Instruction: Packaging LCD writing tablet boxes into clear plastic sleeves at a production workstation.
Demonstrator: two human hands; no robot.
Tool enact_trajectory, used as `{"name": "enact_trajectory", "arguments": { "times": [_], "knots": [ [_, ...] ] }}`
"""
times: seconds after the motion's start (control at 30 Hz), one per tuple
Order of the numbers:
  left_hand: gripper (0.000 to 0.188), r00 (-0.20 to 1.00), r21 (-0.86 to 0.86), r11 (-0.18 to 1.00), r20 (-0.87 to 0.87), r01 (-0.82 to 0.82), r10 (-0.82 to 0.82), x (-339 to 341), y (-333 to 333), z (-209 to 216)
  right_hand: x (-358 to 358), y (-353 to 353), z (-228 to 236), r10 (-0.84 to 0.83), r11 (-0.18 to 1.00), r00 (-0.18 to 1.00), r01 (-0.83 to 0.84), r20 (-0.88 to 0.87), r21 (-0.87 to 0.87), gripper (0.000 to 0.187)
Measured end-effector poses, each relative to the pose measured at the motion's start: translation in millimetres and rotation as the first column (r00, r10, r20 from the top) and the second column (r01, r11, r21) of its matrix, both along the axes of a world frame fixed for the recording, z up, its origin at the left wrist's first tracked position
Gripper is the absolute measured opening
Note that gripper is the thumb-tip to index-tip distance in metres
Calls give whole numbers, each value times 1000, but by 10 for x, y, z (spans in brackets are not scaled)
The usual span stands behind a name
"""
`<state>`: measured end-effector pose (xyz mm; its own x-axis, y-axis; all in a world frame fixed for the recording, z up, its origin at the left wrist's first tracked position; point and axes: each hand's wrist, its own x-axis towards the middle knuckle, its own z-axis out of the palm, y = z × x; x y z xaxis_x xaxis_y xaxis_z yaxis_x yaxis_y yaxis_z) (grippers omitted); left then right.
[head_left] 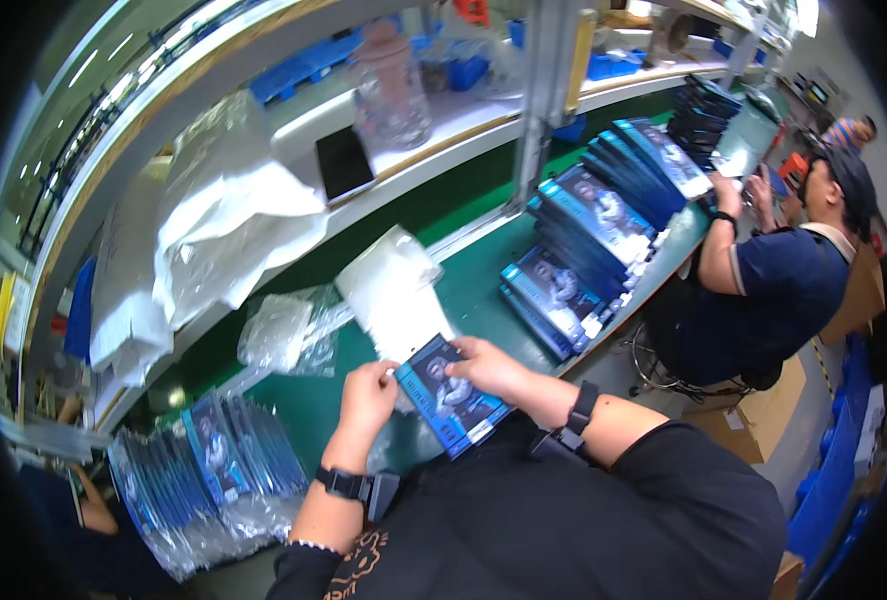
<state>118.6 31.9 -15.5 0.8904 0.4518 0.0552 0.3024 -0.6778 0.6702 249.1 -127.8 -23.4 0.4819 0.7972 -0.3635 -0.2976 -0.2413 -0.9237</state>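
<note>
A flat blue-and-black printed box (444,398) is held at a tilt in front of my chest. My right hand (492,368) grips its right side, with the thumb lying on the printed face. At the box's upper left corner, my left hand (366,398) has thumb and forefinger pinched together on the edge. Just beyond the box lies a stack of white sheets or bags (392,285) on the green table (479,290). To its left is a crumpled clear plastic bag (289,330).
Stacks of similar boxes (556,280) run along the table to the right, towards a seated co-worker (779,250). Plastic-wrapped boxes (214,455) stand in rows at the lower left. A shelf above carries a dark tablet-like device (345,163), a clear jug (392,90) and white plastic sheeting (229,215).
</note>
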Motion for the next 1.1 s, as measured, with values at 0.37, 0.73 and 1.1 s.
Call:
{"name": "enact_trajectory", "arguments": {
  "times": [0.37, 0.73, 1.1],
  "knots": [
    [36, 870, -992, 101, -15, -75, 494, 50, -232, 25, -80, -36, 194, -12, 993, 999, 6, 47, 122, 32],
    [38, 845, -991, -83, 46, 106, 532, 65, -342, 286, 1, -129, 367, 238, 905, 846, -371, 477, 208, 101],
    [59, 919, -913, -113, 394, 392, 2, -347, -288, 467, -268, -170, 776, -575, 744, 540, 32, 615, 667, 16]
  ]
}}
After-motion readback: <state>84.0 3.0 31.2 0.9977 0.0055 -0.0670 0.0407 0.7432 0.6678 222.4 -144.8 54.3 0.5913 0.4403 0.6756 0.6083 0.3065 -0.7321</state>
